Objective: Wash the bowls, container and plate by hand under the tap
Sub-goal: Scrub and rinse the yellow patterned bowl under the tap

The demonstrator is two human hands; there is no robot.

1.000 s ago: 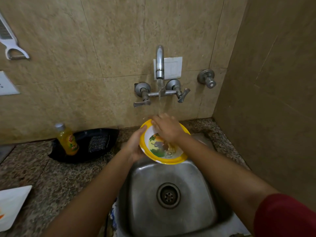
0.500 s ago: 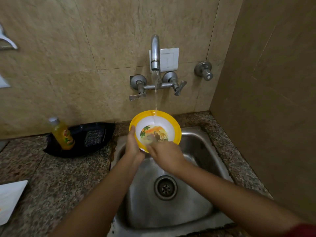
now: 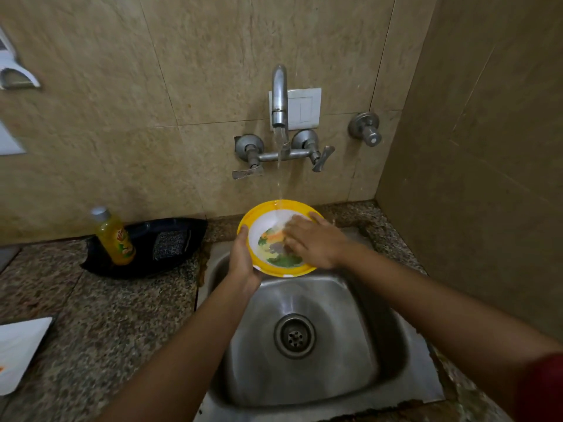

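Observation:
A yellow-rimmed white bowl [image 3: 262, 217] with a coloured picture inside is held tilted over the steel sink [image 3: 307, 339], under the running tap [image 3: 279, 95]. Water falls onto the bowl's far inner side. My left hand [image 3: 242, 263] grips the bowl's left rim from below. Flat inside the bowl lies my right hand [image 3: 313, 242], fingers spread against the picture and the right rim. A white plate [image 3: 18, 351] lies on the counter at the far left, partly out of frame.
A yellow dish-soap bottle [image 3: 114, 237] stands in a black tray [image 3: 170, 263] with a scrub pad [image 3: 169, 245] left of the sink. Tiled walls close in behind and on the right. The speckled granite counter [image 3: 100, 324] runs left.
My right hand moved from the bowl's near rim up into the bowl, over its right side. The bowl stays under the stream in my left hand.

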